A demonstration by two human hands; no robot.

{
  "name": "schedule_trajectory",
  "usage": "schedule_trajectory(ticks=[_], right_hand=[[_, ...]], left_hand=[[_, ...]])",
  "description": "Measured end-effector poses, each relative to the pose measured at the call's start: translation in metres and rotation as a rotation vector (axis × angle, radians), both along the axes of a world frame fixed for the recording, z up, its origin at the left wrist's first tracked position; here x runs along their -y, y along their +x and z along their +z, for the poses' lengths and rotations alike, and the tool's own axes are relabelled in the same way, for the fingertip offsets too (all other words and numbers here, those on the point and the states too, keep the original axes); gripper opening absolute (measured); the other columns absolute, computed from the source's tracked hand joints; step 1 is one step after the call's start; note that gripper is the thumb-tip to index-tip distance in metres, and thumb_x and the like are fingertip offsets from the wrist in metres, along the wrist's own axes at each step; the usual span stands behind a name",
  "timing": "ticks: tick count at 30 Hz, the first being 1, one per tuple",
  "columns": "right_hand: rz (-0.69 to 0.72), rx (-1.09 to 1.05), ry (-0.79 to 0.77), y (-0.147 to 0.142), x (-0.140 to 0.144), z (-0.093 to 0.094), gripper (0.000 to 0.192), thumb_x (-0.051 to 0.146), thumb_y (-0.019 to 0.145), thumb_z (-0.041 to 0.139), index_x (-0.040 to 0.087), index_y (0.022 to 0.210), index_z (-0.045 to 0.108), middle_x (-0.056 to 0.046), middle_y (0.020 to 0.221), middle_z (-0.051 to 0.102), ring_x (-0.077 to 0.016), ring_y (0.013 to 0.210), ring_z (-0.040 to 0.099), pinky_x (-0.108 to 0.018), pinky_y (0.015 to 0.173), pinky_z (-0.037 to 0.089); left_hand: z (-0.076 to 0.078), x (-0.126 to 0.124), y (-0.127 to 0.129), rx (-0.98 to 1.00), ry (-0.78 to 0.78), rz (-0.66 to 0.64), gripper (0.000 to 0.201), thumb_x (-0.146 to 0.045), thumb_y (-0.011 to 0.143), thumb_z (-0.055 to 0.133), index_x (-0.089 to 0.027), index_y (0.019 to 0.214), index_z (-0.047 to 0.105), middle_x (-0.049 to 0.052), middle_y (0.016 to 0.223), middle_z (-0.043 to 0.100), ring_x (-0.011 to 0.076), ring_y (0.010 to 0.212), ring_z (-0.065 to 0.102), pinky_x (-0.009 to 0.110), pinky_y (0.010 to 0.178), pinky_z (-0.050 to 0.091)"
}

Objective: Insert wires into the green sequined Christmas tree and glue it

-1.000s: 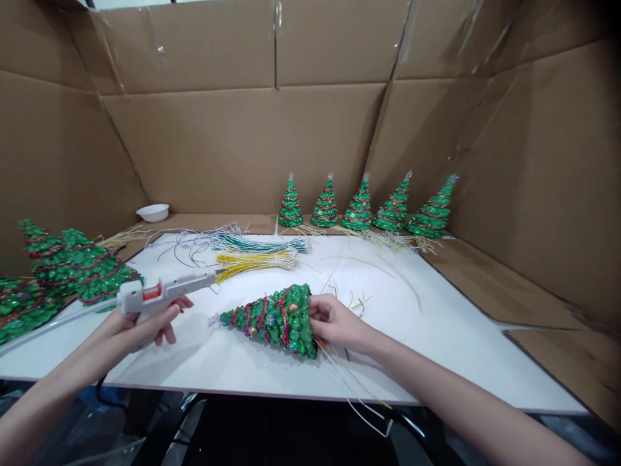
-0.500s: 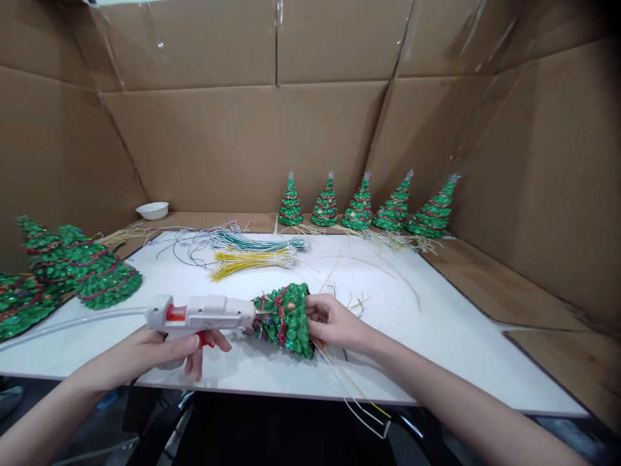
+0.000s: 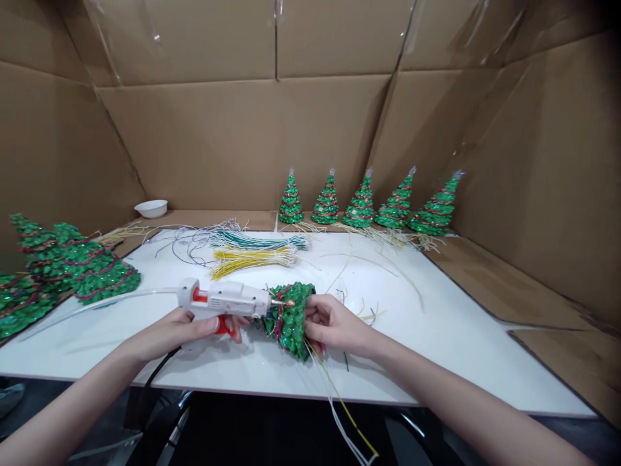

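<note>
Left hand (image 3: pixel 187 327) is wrapped around the grip of a white glue gun (image 3: pixel 224 302), one finger across its orange trigger, and the gun's long axis runs level, left to right, with its brass nozzle pointing right and touching the upper flank of a small green tree (image 3: pixel 288 317). Right hand (image 3: pixel 330 322) grasps that tree by its wide base, fingers curled over the rim. The tree lies on its side just above the near part of the white table (image 3: pixel 436 323), its long axis roughly left to right, base toward the right hand and narrow end pointing left behind the gun, where the tip itself is hidden. Red bead strands ring its sequinned body, and thin yellow and white wires (image 3: pixel 339 408) trail from its base past the table's front edge. A clear glue stick (image 3: pixel 107 302) sticks out of the gun's rear toward the left. Beyond, near the middle of the table, lie a bundle of yellow wires (image 3: pixel 252 259) and, just behind it, a bundle of green wires (image 3: pixel 262 243). Five finished trees (image 3: pixel 361 204) stand upright in a row at the far edge. More trees (image 3: pixel 72 272) lie piled at the left, and a white bowl (image 3: pixel 151 208) sits in the far left corner. Cardboard walls (image 3: pixel 233 142) enclose it all.
</note>
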State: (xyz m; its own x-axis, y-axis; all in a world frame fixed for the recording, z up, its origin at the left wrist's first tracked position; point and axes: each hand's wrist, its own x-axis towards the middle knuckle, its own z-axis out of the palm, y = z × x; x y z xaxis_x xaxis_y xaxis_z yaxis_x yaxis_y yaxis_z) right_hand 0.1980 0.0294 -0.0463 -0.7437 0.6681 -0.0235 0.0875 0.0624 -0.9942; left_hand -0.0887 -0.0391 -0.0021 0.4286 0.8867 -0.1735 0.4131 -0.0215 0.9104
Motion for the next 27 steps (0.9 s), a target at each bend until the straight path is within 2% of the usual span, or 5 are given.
schedule_trajectory(ticks=[5, 9, 12, 19, 27], right_hand=[[-0.026, -0.009, -0.023, -0.001, 0.001, -0.001, 0.012, 0.021, 0.072, 0.061, 0.016, 0.080, 0.054, 0.006, 0.053, 0.054, -0.0069, 0.040, 0.053, -0.017, 0.038, 0.042], [-0.046, -0.017, -0.027, -0.002, 0.001, -0.003, 0.011, 0.020, 0.071, 0.062, 0.016, 0.078, 0.054, 0.005, 0.056, 0.056, -0.0065, 0.041, 0.053, -0.017, 0.039, 0.042], [-0.052, -0.023, -0.031, -0.002, 0.002, -0.002, 0.012, 0.022, 0.071, 0.062, 0.016, 0.079, 0.055, 0.005, 0.054, 0.055, -0.0065, 0.040, 0.052, -0.017, 0.038, 0.042], [-0.037, -0.012, -0.010, -0.003, 0.002, -0.001, 0.012, 0.020, 0.072, 0.059, 0.015, 0.082, 0.055, 0.006, 0.053, 0.054, -0.0076, 0.040, 0.053, -0.018, 0.038, 0.043], [-0.043, -0.013, -0.009, -0.002, 0.003, 0.004, 0.011, 0.020, 0.071, 0.059, 0.017, 0.072, 0.049, 0.007, 0.050, 0.052, -0.0060, 0.039, 0.052, -0.016, 0.037, 0.040]], left_hand=[[0.002, 0.001, -0.010, -0.065, 0.016, -0.025, 0.055, -0.066, 0.085, 0.047, -0.018, 0.099, 0.069, 0.008, 0.109, 0.068, 0.0258, 0.105, 0.059, 0.032, 0.095, 0.044], [0.013, 0.016, -0.017, -0.125, -0.022, -0.026, 0.056, -0.065, 0.087, 0.043, -0.018, 0.106, 0.065, 0.009, 0.098, 0.069, 0.0174, 0.071, 0.062, 0.029, 0.075, 0.050], [0.027, 0.026, -0.015, -0.291, 0.047, 0.080, 0.051, -0.061, 0.088, 0.042, -0.017, 0.083, 0.067, 0.005, 0.072, 0.064, 0.0175, 0.069, 0.060, 0.025, 0.068, 0.049], [0.048, 0.040, 0.004, -0.540, 0.173, 0.306, 0.039, -0.058, 0.081, 0.051, -0.020, 0.084, 0.063, 0.000, 0.069, 0.061, 0.0173, 0.063, 0.057, 0.023, 0.057, 0.047], [0.050, 0.025, 0.015, -0.649, 0.350, 0.111, 0.026, -0.044, 0.081, 0.058, -0.018, 0.084, 0.053, 0.000, 0.079, 0.063, 0.0151, 0.068, 0.057, 0.020, 0.060, 0.044]])
